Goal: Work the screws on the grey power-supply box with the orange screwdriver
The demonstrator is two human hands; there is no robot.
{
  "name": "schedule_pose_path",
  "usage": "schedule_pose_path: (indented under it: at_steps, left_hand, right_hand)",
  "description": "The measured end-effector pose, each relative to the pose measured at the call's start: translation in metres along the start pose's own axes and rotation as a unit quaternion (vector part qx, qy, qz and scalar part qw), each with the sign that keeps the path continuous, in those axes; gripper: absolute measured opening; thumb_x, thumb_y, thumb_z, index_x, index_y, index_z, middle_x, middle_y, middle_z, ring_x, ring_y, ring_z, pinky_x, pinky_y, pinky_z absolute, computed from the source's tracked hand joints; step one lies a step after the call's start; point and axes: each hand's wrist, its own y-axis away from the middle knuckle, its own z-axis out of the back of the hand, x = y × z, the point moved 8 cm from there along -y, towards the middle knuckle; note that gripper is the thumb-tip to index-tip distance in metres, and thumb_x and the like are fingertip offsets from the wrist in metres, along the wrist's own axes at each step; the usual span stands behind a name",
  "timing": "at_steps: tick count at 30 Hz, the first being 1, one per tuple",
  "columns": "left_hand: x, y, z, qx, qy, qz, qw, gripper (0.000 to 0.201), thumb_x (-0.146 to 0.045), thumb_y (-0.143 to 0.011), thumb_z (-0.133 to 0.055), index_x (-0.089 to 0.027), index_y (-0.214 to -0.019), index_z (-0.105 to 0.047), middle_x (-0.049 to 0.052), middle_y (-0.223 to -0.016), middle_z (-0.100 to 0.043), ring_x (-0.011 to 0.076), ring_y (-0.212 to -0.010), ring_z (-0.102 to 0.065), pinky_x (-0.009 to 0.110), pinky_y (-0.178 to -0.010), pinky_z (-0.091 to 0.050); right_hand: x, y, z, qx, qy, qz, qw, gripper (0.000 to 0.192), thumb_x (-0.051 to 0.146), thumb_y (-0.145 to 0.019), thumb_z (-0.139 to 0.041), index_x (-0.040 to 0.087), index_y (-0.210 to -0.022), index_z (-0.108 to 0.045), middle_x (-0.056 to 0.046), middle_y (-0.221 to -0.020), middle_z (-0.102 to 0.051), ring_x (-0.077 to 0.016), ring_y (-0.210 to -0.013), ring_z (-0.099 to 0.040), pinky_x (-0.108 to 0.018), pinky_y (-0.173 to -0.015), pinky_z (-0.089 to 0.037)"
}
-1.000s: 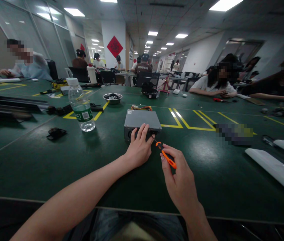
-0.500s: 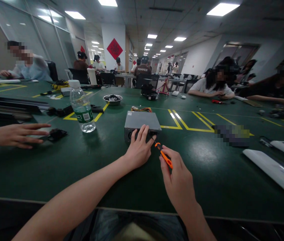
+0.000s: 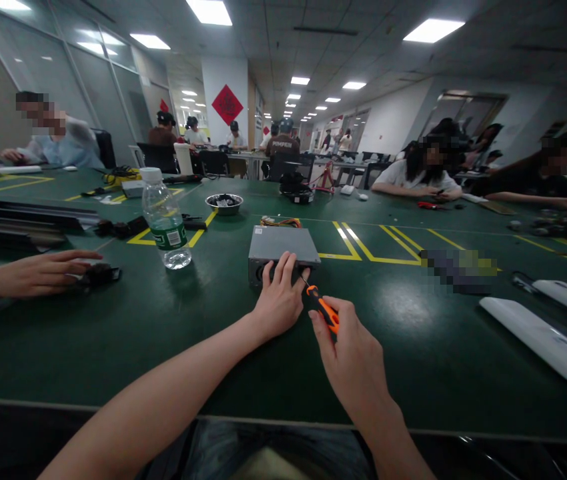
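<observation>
The right hand, fingers closed around the orange screwdriver, aims its shaft up-left at the grey box's near face, where the left hand's spread fingers press.

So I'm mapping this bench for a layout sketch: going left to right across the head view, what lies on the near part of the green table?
Co-worker's hand → water bottle → grey metal box → orange screwdriver → long white cover.
</observation>
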Motion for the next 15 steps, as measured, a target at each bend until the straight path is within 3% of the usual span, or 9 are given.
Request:
schedule_pose_path:
  at_steps: [8, 15]
  left_hand:
    - [-0.0010, -0.0026, -0.0011, -0.008, 0.009, 0.029, 1.000, 0.043, -0.024, -0.081, -0.047, -0.018, -0.123, -0.046, 0.019, -0.139, -0.023, 0.0300, -0.134, -0.012, 0.053, -0.103, -0.013]
    - [-0.0015, -0.0011, -0.0004, -0.012, 0.029, 0.045, 0.998, 0.043, -0.019, -0.079, -0.047, -0.017, -0.122, -0.046, 0.018, -0.140, -0.022, 0.0303, -0.134, -0.011, 0.056, -0.103, -0.013]
  right_hand:
    - [0.0029, 0.0012, -0.0059, 0.026, -0.023, 0.003, 0.999, 0.019, 0.028, -0.089, -0.038, 0.016, -0.099, -0.047, -0.009, -0.086, -0.062, -0.0198, -0.066, -0.062, -0.029, -0.053, -0.047]
    - [0.0050, 0.0005, -0.0021, 0.015, -0.054, 0.021, 0.998, 0.021, 0.019, -0.086, -0.039, 0.015, -0.105, -0.046, -0.015, -0.105, -0.055, -0.0229, -0.092, -0.059, -0.037, -0.073, -0.051]
